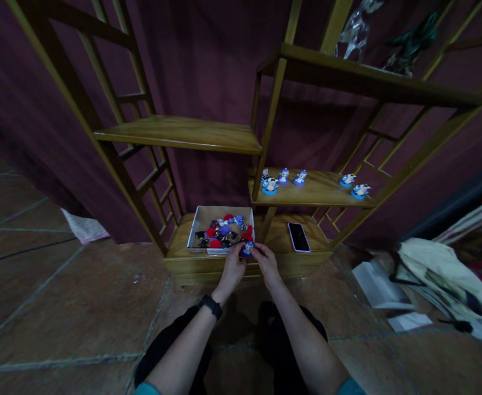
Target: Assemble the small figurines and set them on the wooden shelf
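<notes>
Purple and white, a little toy (247,248) is held just by the front right corner of the box (203,214). The left hand (233,265) pinches one side and the right hand (267,264) pinches the other. Soft fingertips should work best, with the toy kept clear of the box's rim so it won't bump. Mixed toys (224,231) lie heaped inside the box. Right of the box lies a phone (299,237).
</notes>
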### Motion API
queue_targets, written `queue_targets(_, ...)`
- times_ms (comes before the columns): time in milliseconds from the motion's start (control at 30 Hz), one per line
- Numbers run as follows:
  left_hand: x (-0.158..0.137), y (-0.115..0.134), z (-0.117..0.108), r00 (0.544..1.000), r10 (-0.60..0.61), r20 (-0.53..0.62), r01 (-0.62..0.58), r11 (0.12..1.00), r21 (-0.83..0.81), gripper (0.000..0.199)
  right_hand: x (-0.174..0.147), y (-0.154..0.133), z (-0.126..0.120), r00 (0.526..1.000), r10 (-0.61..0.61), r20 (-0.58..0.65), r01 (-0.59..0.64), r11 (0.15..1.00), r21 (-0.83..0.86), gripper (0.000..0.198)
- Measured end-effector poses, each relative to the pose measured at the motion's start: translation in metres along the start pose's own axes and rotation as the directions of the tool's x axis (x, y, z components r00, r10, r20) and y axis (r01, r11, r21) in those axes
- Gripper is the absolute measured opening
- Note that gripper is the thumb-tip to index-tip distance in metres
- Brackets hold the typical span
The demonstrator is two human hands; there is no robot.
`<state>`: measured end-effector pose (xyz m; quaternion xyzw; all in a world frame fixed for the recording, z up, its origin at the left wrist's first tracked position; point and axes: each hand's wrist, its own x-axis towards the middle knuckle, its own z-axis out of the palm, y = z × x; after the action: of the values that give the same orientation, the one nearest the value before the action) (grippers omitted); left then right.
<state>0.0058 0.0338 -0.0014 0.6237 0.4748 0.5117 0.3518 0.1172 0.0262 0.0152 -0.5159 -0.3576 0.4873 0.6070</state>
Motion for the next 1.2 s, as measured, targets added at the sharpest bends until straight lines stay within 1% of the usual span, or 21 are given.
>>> queue_targets(100,0.001,-0.002,-0.001,1.0,-0.023,0.005,0.023,1.0,-0.016,0.056,0.001,0.001,-0.001,1.0,0.006,0.0,-0.006,1.0,0.009,0.031)
queue_targets(200,0.002,-0.005,0.0,0.997,-0.077,0.03,0.079,0.993,-0.092,0.055,0.001,0.003,-0.002,1.0,-0.009,0.024,0.009,1.0,-0.002,0.031)
queue_targets(333,0.004,-0.007,0.001,0.983,-0.138,0.124,0.162,0.963,-0.213,0.045,0.001,0.003,-0.004,0.998,-0.04,0.039,0.042,0.998,-0.038,0.027)
queue_targets(467,0.005,-0.004,-0.001,0.961,-0.221,0.165,0.262,0.92,-0.292,0.037,0.0,0.002,-0.004,0.998,-0.049,0.047,0.051,0.997,-0.057,0.023)
queue_targets(533,0.004,0.001,-0.003,0.941,-0.282,0.186,0.332,0.876,-0.351,0.034,0.0,0.001,-0.004,0.997,-0.051,0.052,0.055,0.996,-0.074,0.023)
queue_targets(633,0.003,0.008,-0.004,0.911,-0.354,0.211,0.412,0.78,-0.471,0.032,-0.002,-0.001,-0.005,0.997,-0.052,0.062,0.059,0.992,-0.114,0.022)
queue_targets(733,0.003,0.011,-0.005,0.877,-0.42,0.235,0.473,0.664,-0.579,0.036,-0.003,-0.003,-0.005,0.997,-0.051,0.059,0.058,0.991,-0.119,0.024)
queue_targets(800,0.004,0.012,-0.007,0.855,-0.446,0.264,0.505,0.602,-0.619,0.038,-0.004,-0.004,-0.006,0.996,-0.06,0.069,0.068,0.992,-0.11,0.027)
queue_targets(867,0.005,0.013,-0.009,0.841,-0.445,0.307,0.531,0.571,-0.626,0.038,-0.004,-0.004,-0.006,0.993,-0.081,0.084,0.091,0.989,-0.119,0.029)
queue_targets(1033,0.007,0.017,-0.014,0.805,-0.445,0.391,0.589,0.532,-0.608,0.033,-0.003,-0.002,-0.005,0.985,-0.141,0.099,0.158,0.968,-0.194,0.029)
queue_targets(1200,0.007,0.017,-0.016,0.771,-0.489,0.408,0.621,0.434,-0.653,0.019,-0.001,0.002,-0.005,0.975,-0.167,0.144,0.196,0.955,-0.224,0.03)
